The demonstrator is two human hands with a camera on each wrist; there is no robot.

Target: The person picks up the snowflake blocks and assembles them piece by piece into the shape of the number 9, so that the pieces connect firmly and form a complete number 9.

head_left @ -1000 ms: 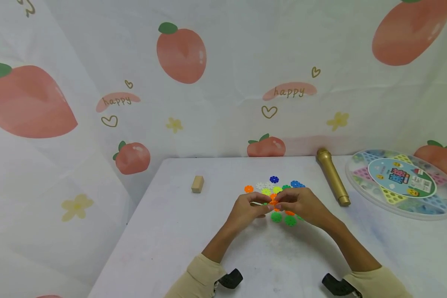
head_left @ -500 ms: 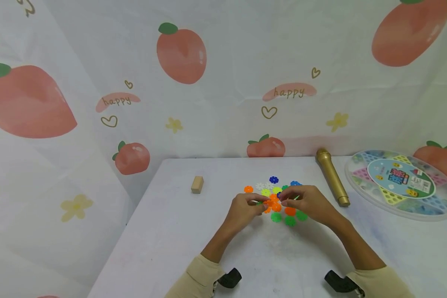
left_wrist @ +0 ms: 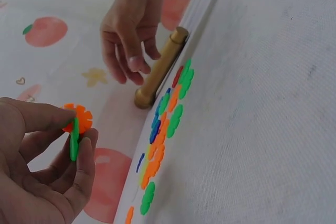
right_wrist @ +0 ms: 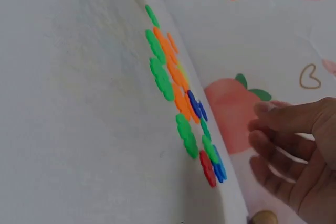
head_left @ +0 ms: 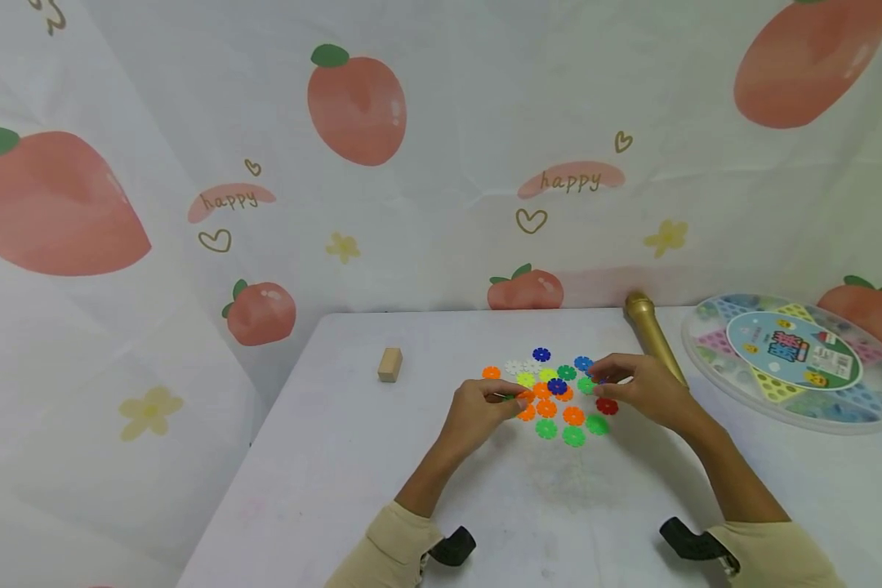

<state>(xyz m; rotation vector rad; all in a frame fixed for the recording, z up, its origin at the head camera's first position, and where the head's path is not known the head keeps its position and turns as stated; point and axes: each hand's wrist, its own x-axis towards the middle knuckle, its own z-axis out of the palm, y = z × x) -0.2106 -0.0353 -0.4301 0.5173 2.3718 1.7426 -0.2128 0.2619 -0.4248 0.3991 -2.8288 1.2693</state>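
Observation:
My left hand (head_left: 478,412) pinches a green snowflake disc (left_wrist: 73,142) between thumb and fingers. An orange snowflake disc (left_wrist: 82,118) is joined to it, standing crosswise to the green one. My right hand (head_left: 643,392) hovers at the right side of the loose discs, fingers loosely bent, with nothing between them in the right wrist view. Below the hands lie several notched plastic discs, among them a dark blue disc (head_left: 557,386), a red disc (head_left: 607,406) close under the right hand, and a green disc (head_left: 574,436) at the front.
A wooden block (head_left: 389,365) stands to the left on the white table (head_left: 323,457). Behind the right hand lies a gold microphone-shaped stick (head_left: 650,327), partly covered by that hand. A round clear case (head_left: 706,380) with a printed label sits at the far right.
My right hand has come away from the left hand and moved right, over the right side of the discs. The left hand stays nearly in place, still pinching its discs.

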